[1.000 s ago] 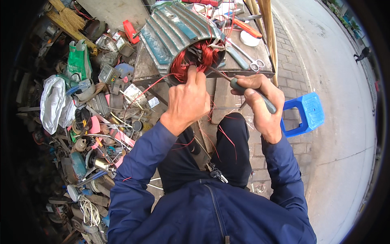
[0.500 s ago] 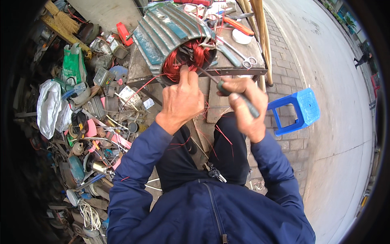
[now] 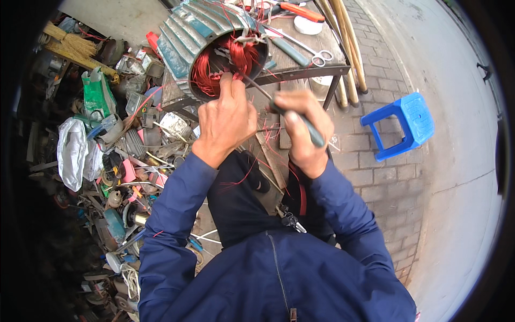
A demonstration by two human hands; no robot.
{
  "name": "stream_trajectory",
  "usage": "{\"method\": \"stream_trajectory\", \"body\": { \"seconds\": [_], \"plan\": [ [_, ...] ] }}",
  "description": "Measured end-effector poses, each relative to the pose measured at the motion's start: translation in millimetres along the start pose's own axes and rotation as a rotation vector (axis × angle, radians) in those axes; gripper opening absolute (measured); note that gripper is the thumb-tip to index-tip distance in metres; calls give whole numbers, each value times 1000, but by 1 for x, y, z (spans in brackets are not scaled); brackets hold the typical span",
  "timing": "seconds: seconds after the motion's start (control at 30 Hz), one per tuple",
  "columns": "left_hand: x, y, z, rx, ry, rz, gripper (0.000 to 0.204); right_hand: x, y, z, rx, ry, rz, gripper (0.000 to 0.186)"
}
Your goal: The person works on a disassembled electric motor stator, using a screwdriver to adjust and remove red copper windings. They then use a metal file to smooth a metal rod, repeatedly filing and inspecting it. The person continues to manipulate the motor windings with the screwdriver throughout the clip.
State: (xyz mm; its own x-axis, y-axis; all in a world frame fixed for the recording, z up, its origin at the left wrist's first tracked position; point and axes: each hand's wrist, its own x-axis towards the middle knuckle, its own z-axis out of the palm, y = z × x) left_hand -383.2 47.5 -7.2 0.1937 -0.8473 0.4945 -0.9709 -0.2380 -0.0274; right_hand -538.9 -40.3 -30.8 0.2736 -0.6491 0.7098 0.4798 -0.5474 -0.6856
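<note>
**Bare left hand [image 3: 226, 119] and bare right hand [image 3: 306, 127] worked at the mouth of a ribbed, teal-and-grey metal motor housing [image 3: 201, 31]**

The housing lay on its side on a worn wooden table with a dark metal edge [image 3: 328, 71], its round opening turned toward the person. Thick bundles of glossy red wire [image 3: 201, 75] looped inside that opening.

The left hand reached up to the lower rim, back of the hand uppermost, index and middle fingers side by side with their tips at the wire. Those tips were partly hidden, so whether they pinched a strand or only pressed on it could not be told.

The right hand was closed around the dark green handle of a thin-shafted metal tool [image 3: 259, 89], thumb along the grip. The shaft slanted up and left toward the opening, ending near the left fingertips.

On the table, right of the housing, lay silver scissors with ring handles [image 3: 322, 57], a slim tool with a grey-green handle [image 3: 291, 52] and a round white object [image 3: 308, 25]. A blue plastic stool [image 3: 417, 122] stood on the paving, well apart at the right.
</note>
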Motion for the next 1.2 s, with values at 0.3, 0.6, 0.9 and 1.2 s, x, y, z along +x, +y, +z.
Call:
{"method": "stream_trajectory", "body": {
  "seconds": [0.3, 0.6, 0.9, 1.2],
  "plan": [
    [1, 0, -2, 8, -4, 6, 31, -7, -2, 6, -14, -58, -25, 20],
    [0, -1, -2, 26, -20, 21, 36, -17, 3, 5, 74, -38, -50, 25],
    [-3, -7, -4, 31, -135, 19, 44, 0, -23, 5, -205, -313, 79, 34],
    [-3, -6, -1, 34, -30, 69, 27, -1, -28, -11, -402, -307, -13, 27]
  ]
}}
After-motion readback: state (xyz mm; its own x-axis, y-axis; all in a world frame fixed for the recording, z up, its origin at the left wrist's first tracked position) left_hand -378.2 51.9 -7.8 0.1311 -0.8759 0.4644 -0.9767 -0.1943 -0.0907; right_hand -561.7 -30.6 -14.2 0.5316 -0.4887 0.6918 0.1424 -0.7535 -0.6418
